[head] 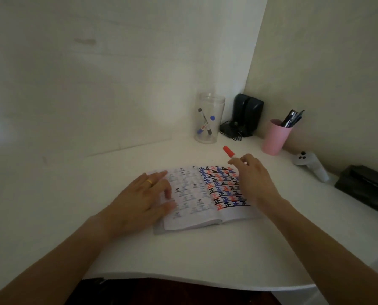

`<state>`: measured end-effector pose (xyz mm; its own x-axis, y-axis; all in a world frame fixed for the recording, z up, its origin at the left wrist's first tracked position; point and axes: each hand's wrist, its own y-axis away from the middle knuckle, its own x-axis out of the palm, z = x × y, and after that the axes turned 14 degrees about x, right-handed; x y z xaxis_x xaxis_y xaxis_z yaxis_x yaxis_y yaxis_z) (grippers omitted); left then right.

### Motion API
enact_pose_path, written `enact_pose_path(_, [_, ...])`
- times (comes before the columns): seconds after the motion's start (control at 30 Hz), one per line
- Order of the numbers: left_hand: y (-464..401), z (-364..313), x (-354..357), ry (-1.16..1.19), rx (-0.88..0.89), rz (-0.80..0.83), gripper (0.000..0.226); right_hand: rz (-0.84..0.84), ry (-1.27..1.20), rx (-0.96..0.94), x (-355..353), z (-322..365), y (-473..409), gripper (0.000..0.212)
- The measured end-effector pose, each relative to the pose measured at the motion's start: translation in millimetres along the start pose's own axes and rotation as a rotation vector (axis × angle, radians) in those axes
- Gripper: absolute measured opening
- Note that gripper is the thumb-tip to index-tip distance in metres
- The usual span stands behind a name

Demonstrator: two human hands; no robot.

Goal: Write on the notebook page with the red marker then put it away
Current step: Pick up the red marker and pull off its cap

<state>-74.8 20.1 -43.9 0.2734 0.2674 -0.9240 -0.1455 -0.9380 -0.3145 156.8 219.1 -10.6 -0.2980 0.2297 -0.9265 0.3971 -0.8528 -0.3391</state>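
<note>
Red marker (229, 151) is pinched, capped, in the right hand (253, 179) above the notebook (205, 194), which is pinned flat by the left hand's (144, 197) spread fingers. If aimed poorly at the clear jar (209, 118), the jar could be tipped.

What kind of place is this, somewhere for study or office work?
Probably a home study desk in a room corner: an open notebook filled with marker characters, a clear jar of markers, and a pink cup of pens by the wall.

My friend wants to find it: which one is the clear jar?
Look to the back of the white desk, where the walls meet. The clear jar stands left of the black speakers. Unlike the pink cup, it is see-through, with two markers inside.
</note>
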Motion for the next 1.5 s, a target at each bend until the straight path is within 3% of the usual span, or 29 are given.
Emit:
enact_pose_path(0.13, [4, 7, -3, 0.024, -0.022, 0.021, 0.057, -0.037, -0.375, -0.145, 4, 35, -4, 0.049])
enact_pose_path(0.27, [3, 16, -14, 0.017, 0.043, -0.023, 0.042, 0.074, -0.776, -0.125, 4, 70, -10, 0.063])
enact_pose_path(0.43, [-13, 40, -17, 0.062, -0.071, -0.122, 0.036, 0.209, -1.174, -0.045, 8, 101, -20, 0.031])
enact_pose_path(0.53, [-22, 58, -15, 0.079, -0.146, -0.122, 0.031, 0.398, -1.406, 0.139, 12, 113, -21, 0.021])
enact_pose_path(0.63, [-24, 67, -15, 0.125, -0.135, -0.148, 0.029, 0.439, -1.413, 0.305, 22, 113, -22, 0.03])
enact_pose_path(0.73, [-22, 68, -14, 0.137, -0.066, -0.164, 0.029, 0.475, -1.363, 0.327, 31, 111, -15, 0.029])
enact_pose_path(0.83, [-17, 67, -15, 0.116, -0.03, -0.141, 0.032, 0.529, -1.375, 0.284, 36, 111, -5, 0.015])
enact_pose_path(1.03, [-20, 50, -13, -0.088, 0.089, -0.187, 0.044, 0.569, -1.4, 0.153, 35, 113, 1, 0.007])
enact_pose_path(1.13, [-23, 44, -14, -0.176, 0.193, -0.253, 0.034, 0.567, -1.439, 0.1, 29, 116, 5, 0.013])
enact_pose_path(1.27, [-19, 32, -21, -0.175, 0.179, -0.274, 0.034, 0.534, -1.483, -0.005, 19, 121, 11, 0.021])
enact_pose_path(1.37, [-18, 22, -26, -0.026, 0.166, -0.224, 0.035, 0.512, -1.476, -0.063, 11, 120, 11, 0.029])
enact_pose_path(1.5, [-22, 18, -26, 0.513, 0.111, -0.197, 0.039, 0.557, -1.528, -0.119, 8, 121, 12, 0.024])
